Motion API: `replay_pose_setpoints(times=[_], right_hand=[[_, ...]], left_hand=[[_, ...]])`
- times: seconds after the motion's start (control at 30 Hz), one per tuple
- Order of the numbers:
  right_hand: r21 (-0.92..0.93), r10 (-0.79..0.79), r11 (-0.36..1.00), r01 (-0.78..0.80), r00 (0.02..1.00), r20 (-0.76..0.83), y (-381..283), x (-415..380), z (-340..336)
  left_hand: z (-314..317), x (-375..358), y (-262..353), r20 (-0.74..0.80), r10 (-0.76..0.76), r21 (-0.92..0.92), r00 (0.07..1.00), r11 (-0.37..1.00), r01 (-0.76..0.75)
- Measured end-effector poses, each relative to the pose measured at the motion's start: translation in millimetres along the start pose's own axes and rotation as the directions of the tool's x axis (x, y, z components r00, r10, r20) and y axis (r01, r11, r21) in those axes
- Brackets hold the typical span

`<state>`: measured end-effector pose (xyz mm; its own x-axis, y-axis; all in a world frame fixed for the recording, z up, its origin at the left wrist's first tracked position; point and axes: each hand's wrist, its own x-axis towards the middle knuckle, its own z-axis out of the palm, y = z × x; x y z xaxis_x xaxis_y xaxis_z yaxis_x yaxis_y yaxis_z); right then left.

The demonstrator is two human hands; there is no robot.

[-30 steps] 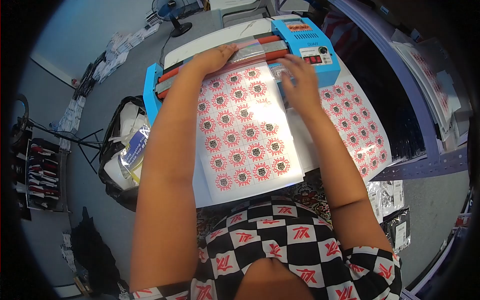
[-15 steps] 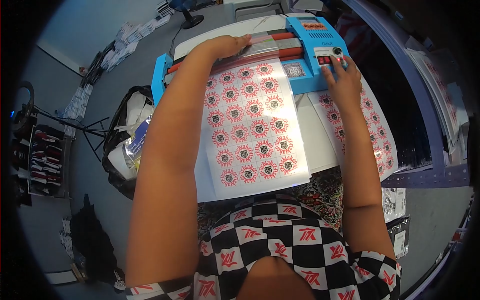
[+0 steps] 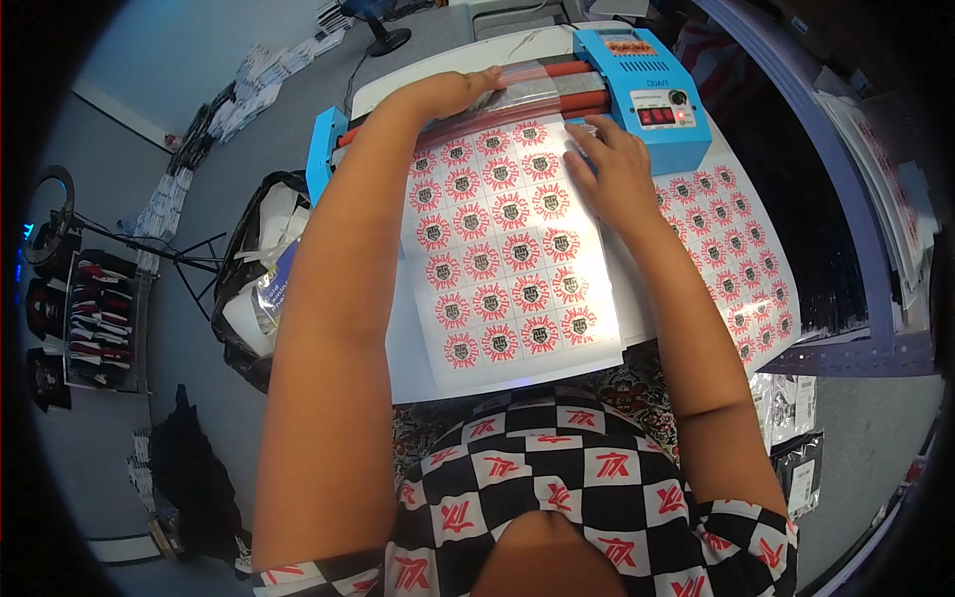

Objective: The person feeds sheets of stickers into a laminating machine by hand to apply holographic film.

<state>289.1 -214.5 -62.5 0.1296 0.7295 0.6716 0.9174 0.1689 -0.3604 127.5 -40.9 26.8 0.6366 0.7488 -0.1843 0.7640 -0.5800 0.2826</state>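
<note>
A printed sheet (image 3: 507,249) with rows of red and black round designs lies in front of a blue laminator (image 3: 681,149), its far end at the red rollers (image 3: 584,101). Clear film (image 3: 532,93) spans the rollers above that end. My left hand (image 3: 460,94) rests over the film at the rollers, its fingers stretched to the right and partly hidden. Near the sheet's upper right edge is my right hand (image 3: 617,169), fingers apart, fingertips close to the laminator's front. The red-lit control panel (image 3: 665,111) sits just above and right of it.
A second printed sheet (image 3: 731,239) lies on the table's right side. Left of the table stands a black bag (image 3: 234,298) with plastic and paper in it. A fan (image 3: 383,35) stands on the floor behind, and a clothes rack (image 3: 104,318) is far left.
My right hand has left the laminator's control panel and moved left and down to the sheet's upper right edge. My left hand stays over the film.
</note>
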Motion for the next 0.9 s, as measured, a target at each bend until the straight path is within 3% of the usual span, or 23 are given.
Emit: replay_pose_setpoints(times=[0.27, 0.37, 0.43, 0.53, 0.63, 0.73, 0.83, 0.9], right_hand=[[0.066, 0.027, 0.997, -0.026, 1.000, -0.012, 0.7, -1.0, -6.2], [0.297, 0.106, 0.951, -0.089, 0.994, -0.041, 3.0, -1.1, -10.1], [0.329, 0.123, 0.939, -0.100, 0.991, -0.047, 2.1, -2.3, -15.9], [0.346, 0.133, 0.932, -0.105, 0.990, -0.055, 3.2, -3.0, -26.3], [0.337, 0.127, 0.937, -0.096, 0.989, -0.072, 5.2, -2.5, -40.4], [0.320, 0.145, 0.941, -0.110, 0.986, -0.086, 5.7, -2.2, -55.0], [0.329, 0.169, 0.936, -0.128, 0.981, -0.099, 8.3, -6.2, -66.5], [0.320, 0.193, 0.936, -0.149, 0.975, -0.109, 7.5, -10.9, -75.7]], left_hand=[[-2.6, -0.9, 1.7, 0.008, -0.008, -0.013, 1.000, 1.000, 0.008], [-4.8, -0.9, 2.2, -0.009, -0.002, -0.045, 1.000, 0.999, 0.001], [-7.3, -1.3, 3.4, -0.025, 0.012, -0.068, 1.000, 0.998, -0.014], [-11.6, 6.5, 3.3, 0.014, 0.038, -0.215, 0.999, 0.976, -0.034], [-8.0, 25.9, -3.4, -0.019, -0.039, -0.392, 0.999, 0.920, 0.029], [-14.9, 25.7, 5.0, -0.027, -0.034, -0.350, 0.999, 0.937, 0.023], [-21.3, 57.7, -14.7, -0.085, -0.057, -0.051, 0.995, 0.997, 0.053], [-26.0, 58.1, -28.2, -0.174, -0.002, -0.172, 0.985, 0.985, -0.028]])
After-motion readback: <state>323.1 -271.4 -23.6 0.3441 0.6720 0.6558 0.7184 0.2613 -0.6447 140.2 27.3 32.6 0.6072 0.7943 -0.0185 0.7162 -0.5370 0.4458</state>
